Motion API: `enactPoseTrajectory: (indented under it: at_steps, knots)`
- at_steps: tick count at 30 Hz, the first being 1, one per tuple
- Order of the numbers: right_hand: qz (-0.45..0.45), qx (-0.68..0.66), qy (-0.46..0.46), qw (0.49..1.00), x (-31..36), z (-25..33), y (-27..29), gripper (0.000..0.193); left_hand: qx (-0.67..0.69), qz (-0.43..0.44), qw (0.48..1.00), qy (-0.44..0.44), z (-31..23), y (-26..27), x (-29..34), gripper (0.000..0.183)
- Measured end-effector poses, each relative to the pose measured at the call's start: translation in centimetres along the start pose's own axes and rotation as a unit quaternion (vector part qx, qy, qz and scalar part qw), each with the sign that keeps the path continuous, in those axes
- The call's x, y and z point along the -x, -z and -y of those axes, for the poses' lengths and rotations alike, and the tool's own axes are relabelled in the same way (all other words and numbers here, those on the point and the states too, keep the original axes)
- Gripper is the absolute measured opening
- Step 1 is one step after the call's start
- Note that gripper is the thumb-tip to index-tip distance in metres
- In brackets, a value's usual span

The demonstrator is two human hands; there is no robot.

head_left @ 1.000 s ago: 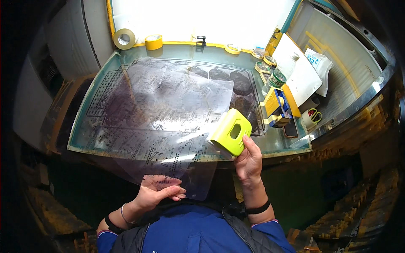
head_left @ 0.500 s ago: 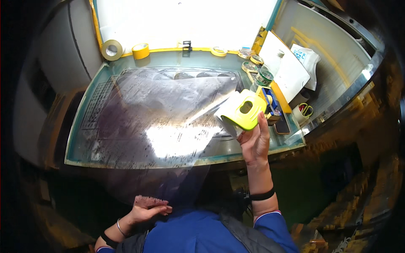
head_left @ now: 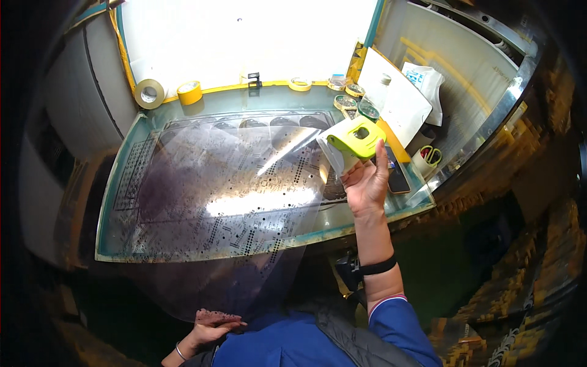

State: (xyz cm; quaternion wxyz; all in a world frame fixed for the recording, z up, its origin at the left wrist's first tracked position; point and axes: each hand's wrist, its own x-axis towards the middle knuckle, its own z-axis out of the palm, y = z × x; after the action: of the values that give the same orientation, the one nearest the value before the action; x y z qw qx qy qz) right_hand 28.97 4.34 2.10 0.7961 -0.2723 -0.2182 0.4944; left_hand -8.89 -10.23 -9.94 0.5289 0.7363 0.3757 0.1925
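My right hand [head_left: 367, 186] is closed around a lime-green hole punch [head_left: 351, 144] with a pale body, raised over the right part of the glass table. The punch is at the right edge of a large transparent film [head_left: 177, 177] printed with dark dots and marks. Whether the film sits in its slot, I cannot tell. Low in front of my body, my left hand [head_left: 208, 333] grips the film's near edge, its fingertips showing through the sheet. The film slants from there up over the glass table [head_left: 391, 211], where another printed sheet [head_left: 131, 174] lies beneath.
Along the back stand a beige tape roll [head_left: 150, 93], a yellow tape roll [head_left: 189, 93] and a black clip [head_left: 254, 79]. More tape rolls [head_left: 369, 110], a phone [head_left: 398, 177], a cup with scissors [head_left: 423, 162] and a white bag [head_left: 425, 85] are on the right.
My right hand and the hole punch have risen slightly and tilted. The film has shifted with them, its printed marks now clearer. My left hand is a little lower, still on the film.
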Motion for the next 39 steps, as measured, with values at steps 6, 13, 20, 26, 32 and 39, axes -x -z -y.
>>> enactPoseTrajectory:
  at_steps: [6,13,20,26,32,39]
  knots:
    - [0.018,-0.038,-0.035,0.999,0.0,-0.2,0.8,0.065,0.018,-0.002,0.999,0.028,0.3,-0.1,0.0,0.014]
    - [-0.015,0.007,0.006,1.0,0.2,-0.3,0.3,0.058,0.044,-0.007,0.999,-0.006,-0.5,0.1,-0.2,0.012]
    - [0.024,0.003,-0.014,1.0,0.7,-0.5,1.1,0.048,0.024,-0.018,0.999,-0.013,-1.1,0.4,-0.1,0.011]
    - [0.056,0.01,-0.058,0.997,6.1,-2.3,1.4,0.047,0.274,-0.049,0.958,0.072,-2.6,0.2,-1.0,0.013]
    - [0.059,-0.004,-0.088,0.994,7.7,-3.5,1.8,0.046,0.34,-0.049,0.936,0.073,-1.1,-0.1,-0.8,0.012]
    - [0.076,-0.019,-0.096,0.992,7.7,-3.9,2.1,0.044,0.338,-0.042,0.938,0.07,-1.9,0.0,-1.2,0.014]
